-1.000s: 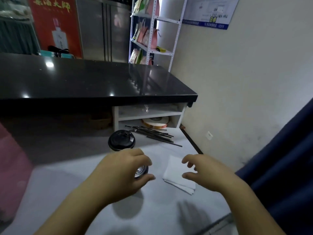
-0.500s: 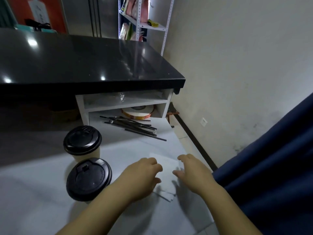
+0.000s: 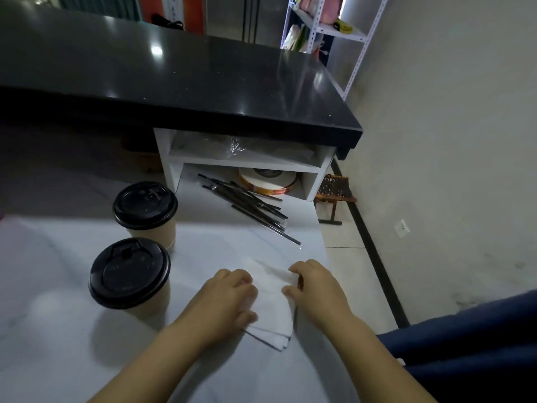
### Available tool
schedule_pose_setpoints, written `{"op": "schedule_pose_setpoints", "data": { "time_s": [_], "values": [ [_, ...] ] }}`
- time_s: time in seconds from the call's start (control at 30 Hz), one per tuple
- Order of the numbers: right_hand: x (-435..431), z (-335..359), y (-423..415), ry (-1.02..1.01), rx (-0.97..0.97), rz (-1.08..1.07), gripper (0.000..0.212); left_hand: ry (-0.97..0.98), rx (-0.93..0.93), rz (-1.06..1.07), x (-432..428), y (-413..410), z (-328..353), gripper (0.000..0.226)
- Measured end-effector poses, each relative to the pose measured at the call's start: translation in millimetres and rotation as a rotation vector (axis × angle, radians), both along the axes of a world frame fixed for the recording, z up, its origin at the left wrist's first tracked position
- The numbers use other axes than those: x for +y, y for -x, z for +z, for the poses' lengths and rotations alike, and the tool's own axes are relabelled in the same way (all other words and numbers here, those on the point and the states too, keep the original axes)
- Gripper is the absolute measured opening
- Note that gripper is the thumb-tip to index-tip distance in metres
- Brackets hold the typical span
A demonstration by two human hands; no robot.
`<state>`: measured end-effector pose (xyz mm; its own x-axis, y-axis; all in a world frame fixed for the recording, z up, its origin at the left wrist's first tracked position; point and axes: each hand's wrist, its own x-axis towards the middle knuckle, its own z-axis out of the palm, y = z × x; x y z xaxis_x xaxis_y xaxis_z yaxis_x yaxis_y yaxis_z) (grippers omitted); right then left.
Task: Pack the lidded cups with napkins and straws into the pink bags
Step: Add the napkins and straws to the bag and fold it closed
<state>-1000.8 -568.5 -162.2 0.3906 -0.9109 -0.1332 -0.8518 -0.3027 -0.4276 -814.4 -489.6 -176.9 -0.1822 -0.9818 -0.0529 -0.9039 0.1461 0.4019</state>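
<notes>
Two tan paper cups with black lids stand on the white table (image 3: 58,330): the nearer cup (image 3: 130,274) at centre left and the farther cup (image 3: 145,206) behind it. A small stack of white napkins (image 3: 273,312) lies right of them. My left hand (image 3: 229,298) presses flat on the stack's left side. My right hand (image 3: 315,289) pinches the top napkin's far right corner, which is lifted slightly. A bundle of black wrapped straws (image 3: 250,205) lies farther back. No pink bag is in view.
A black counter (image 3: 174,74) overhangs a white shelf unit (image 3: 244,162) holding a round tape roll (image 3: 267,181). The table's right edge drops to the floor beside a small wooden stool (image 3: 334,193). A dark blue cloth (image 3: 465,344) hangs at right.
My left hand has left the near cup and moved right onto the napkins. My right hand has come down and taken the top napkin's corner. The view has tilted downward.
</notes>
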Motion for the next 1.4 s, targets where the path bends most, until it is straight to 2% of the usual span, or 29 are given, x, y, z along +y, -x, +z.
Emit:
{"op": "schedule_pose_setpoints", "data": {
  "time_s": [0.13,0.23,0.3,0.4,0.5,0.6,0.63,0.67,0.73,0.8,0.83,0.9,0.97,1.1,1.3,1.4],
  "values": [
    [-7,0,-5,0.066,-0.100,0.017,0.005,-0.014,0.098,0.133,4,-3,0,0.045],
    [-8,0,-4,0.097,-0.172,0.030,0.003,0.026,0.186,0.226,4,-3,2,0.053],
    [-8,1,-2,0.039,-0.315,0.004,0.009,0.074,0.239,0.285,3,1,5,0.058],
    [-7,9,4,-0.183,-0.461,-0.014,0.015,0.118,0.234,0.303,1,5,10,0.063],
    [-5,13,9,-0.351,-0.457,0.014,0.011,0.072,0.164,0.220,-2,4,14,0.053],
    [-2,11,12,-0.470,-0.426,0.043,0.007,-0.011,0.120,0.153,-4,2,15,0.025],
    [-2,10,13,-0.490,-0.437,0.015,0.012,-0.033,0.123,0.143,-3,1,15,0.022],
    [-2,8,14,-0.480,-0.462,-0.034,0.018,-0.049,0.133,0.136,-2,0,14,0.022],
    [-5,4,14,-0.322,-0.449,-0.104,0.025,-0.062,0.158,0.122,1,-4,12,0.023],
    [-8,1,14,-0.160,-0.309,-0.075,0.015,-0.059,0.172,0.112,3,-7,12,0.022],
    [-8,1,12,-0.143,-0.223,-0.029,0.014,-0.057,0.173,0.107,4,-9,13,0.022],
    [-8,-1,8,-0.162,-0.089,0.062,0.034,-0.054,0.168,0.095,5,-10,15,0.022],
    [-7,-2,2,-0.157,-0.029,0.112,0.036,-0.059,0.149,0.086,6,-11,16,0.023],
    [-9,0,-7,-0.141,-0.045,0.111,0.015,-0.058,0.129,0.086,8,-12,14,0.024],
    [-10,1,-9,-0.071,-0.122,0.080,0.015,0.012,0.113,0.136,10,-13,11,0.017],
    [-10,3,-7,-0.064,-0.207,0.079,0.018,0.118,0.099,0.137,10,-12,15,0.011]
  ]
}}
